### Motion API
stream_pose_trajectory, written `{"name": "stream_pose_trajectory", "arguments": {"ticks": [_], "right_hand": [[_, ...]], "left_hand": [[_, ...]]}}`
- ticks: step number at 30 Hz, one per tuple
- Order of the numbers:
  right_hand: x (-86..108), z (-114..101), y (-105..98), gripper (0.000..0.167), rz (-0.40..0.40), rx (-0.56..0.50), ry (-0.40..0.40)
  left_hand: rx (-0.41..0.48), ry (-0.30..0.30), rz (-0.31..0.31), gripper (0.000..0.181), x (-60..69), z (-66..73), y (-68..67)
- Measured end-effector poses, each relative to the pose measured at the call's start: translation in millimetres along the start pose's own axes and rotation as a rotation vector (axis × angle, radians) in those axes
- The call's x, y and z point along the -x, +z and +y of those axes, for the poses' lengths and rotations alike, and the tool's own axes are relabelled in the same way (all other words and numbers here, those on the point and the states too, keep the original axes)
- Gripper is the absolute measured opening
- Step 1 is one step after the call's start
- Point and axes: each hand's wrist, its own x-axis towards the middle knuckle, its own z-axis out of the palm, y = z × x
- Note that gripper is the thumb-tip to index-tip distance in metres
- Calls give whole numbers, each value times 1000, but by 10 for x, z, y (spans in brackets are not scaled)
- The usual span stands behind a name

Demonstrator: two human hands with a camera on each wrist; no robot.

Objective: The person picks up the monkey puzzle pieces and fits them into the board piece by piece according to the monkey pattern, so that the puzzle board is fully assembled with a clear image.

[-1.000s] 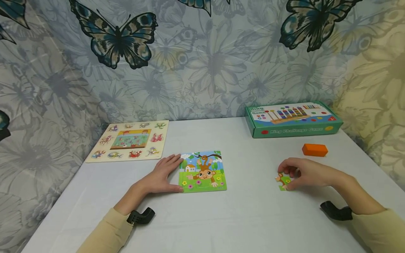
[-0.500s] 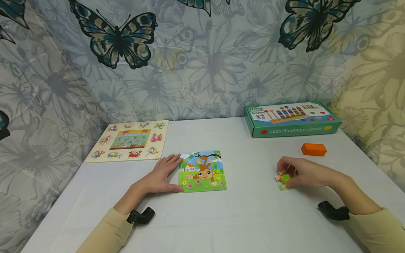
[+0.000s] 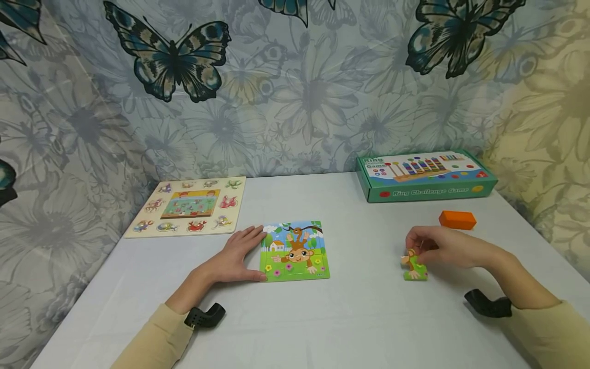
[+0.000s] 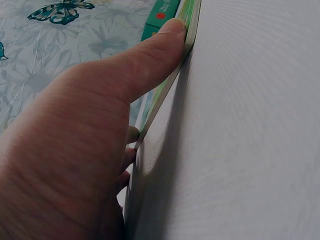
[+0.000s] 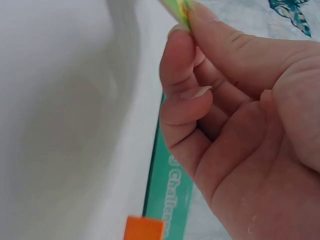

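A square monkey puzzle (image 3: 296, 251) lies flat on the white table. My left hand (image 3: 230, 259) rests at its left side with spread fingers; in the left wrist view the thumb (image 4: 155, 57) touches the puzzle's edge. Well to the right, my right hand (image 3: 454, 248) pinches a small green and brown puzzle piece (image 3: 416, 271) between thumb and fingers. The right wrist view shows just a corner of that piece (image 5: 179, 10) at the thumb and index fingertips, the other fingers curled in. Part of the piece is hidden behind the fingers in the head view.
An orange block (image 3: 458, 220) lies just beyond my right hand. Behind it stands a green Ring Challenge Game box (image 3: 426, 177). A cream board with sea animal pictures (image 3: 221, 207) lies at the back left. A butterfly-patterned cloth (image 3: 295, 102) hangs behind the table.
The pinched piece has turned in my right hand and shows more of its green face. My right fingers have shifted slightly upward on it. The left hand stays put.
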Motion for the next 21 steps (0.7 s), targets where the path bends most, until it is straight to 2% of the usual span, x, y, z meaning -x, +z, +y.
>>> {"name": "stream_pose_trajectory", "arguments": {"ticks": [5, 10, 16, 21], "right_hand": [[-164, -110, 1, 18, -11, -18, -26], [-392, -259, 71, 19, -34, -21, -6], [-674, -426, 163, 19, -51, -45, -59], [-904, -562, 246, 19, -29, -53, -86]], "left_hand": [[2, -2, -2, 105, 2, -4, 13], [6, 2, -4, 105, -3, 3, 18], [2, -1, -8, 105, -12, 8, 8], [-4, -8, -10, 105, -9, 6, -7]]}}
